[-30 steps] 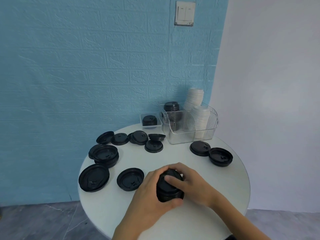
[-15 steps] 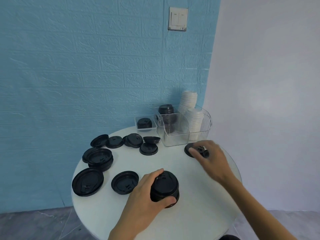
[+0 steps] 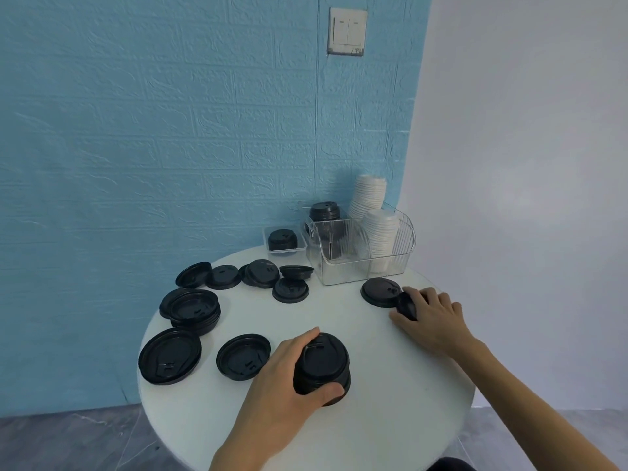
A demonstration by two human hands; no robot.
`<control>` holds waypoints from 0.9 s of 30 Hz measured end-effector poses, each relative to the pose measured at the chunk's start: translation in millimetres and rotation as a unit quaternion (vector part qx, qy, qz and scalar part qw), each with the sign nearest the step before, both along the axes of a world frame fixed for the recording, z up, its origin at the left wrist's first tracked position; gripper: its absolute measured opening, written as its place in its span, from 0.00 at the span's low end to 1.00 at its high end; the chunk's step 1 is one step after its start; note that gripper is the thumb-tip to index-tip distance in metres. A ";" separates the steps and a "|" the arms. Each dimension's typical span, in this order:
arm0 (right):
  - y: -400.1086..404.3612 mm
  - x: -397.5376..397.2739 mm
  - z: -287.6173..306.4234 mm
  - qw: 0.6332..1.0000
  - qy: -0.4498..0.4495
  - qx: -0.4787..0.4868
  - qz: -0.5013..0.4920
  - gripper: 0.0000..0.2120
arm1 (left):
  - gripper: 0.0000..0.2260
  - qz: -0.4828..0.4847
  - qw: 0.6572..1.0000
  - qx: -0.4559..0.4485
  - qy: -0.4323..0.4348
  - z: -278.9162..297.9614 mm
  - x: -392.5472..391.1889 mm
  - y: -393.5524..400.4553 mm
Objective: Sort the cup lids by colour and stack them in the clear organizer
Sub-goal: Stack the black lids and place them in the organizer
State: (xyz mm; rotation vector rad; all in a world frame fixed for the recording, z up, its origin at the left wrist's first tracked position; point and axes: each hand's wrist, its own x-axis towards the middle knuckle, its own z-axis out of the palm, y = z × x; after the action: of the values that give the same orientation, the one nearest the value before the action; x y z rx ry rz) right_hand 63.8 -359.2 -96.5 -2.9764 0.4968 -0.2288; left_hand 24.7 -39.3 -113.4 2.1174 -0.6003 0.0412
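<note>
My left hand [image 3: 278, 379] grips a short stack of black lids [image 3: 323, 363] near the table's front. At the right edge, my right hand [image 3: 430, 312] holds a tilted black lid [image 3: 406, 304], which leans beside another black lid [image 3: 379, 292] lying flat. The clear organizer [image 3: 343, 266] stands at the back right with two stacks of white lids [image 3: 379, 232] and a black stack [image 3: 324, 212] inside. Several loose black lids [image 3: 243, 356] lie across the left half of the table.
The round white table [image 3: 390, 419] stands against a blue wall. A small clear tray [image 3: 268, 248] with black lids sits left of the organizer. A thick pile of larger black lids [image 3: 193, 309] rests at the left. The table's rim is close beyond my right hand.
My right hand left the stack, reached to the right edge and took hold of a black lid there, tipping it up. My left hand stayed on the stack.
</note>
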 end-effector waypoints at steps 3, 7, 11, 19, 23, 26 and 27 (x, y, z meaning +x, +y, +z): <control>0.2 -0.7 4.3 1.000 0.003 0.008 -0.003 0.27 | 0.36 0.000 1.000 -0.002 0.002 0.6 -0.9 -0.7; 16.3 -13.0 20.7 0.982 -0.069 0.161 0.069 0.26 | 0.37 -0.001 1.000 -0.001 -0.001 1.3 -0.8 -1.0; 68.2 -39.5 41.9 0.863 -0.138 0.446 0.196 0.19 | 0.36 0.001 1.000 -0.002 -0.001 1.3 -0.5 -0.3; 139.3 -58.7 43.6 0.735 -0.175 0.599 0.265 0.25 | 0.34 -0.001 1.000 -0.001 -0.005 1.8 -0.3 -1.3; 150.9 -50.0 28.3 0.692 -0.200 0.653 0.236 0.25 | 0.32 0.004 1.000 -0.008 0.003 2.6 -0.2 -1.9; 152.0 -47.0 17.9 0.697 -0.180 0.646 0.255 0.27 | 0.32 0.012 1.000 -0.020 0.012 3.3 -0.7 -1.6; 150.6 -46.6 14.6 0.710 -0.169 0.630 0.266 0.27 | 0.32 0.015 1.000 -0.023 0.016 3.7 -0.7 -1.6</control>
State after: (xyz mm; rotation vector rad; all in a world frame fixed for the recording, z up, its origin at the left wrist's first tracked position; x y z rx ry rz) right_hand 17.2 -208.6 -81.9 -1.5362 -0.2382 -0.2247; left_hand 23.9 -40.9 -109.7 2.0786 -0.5444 0.0365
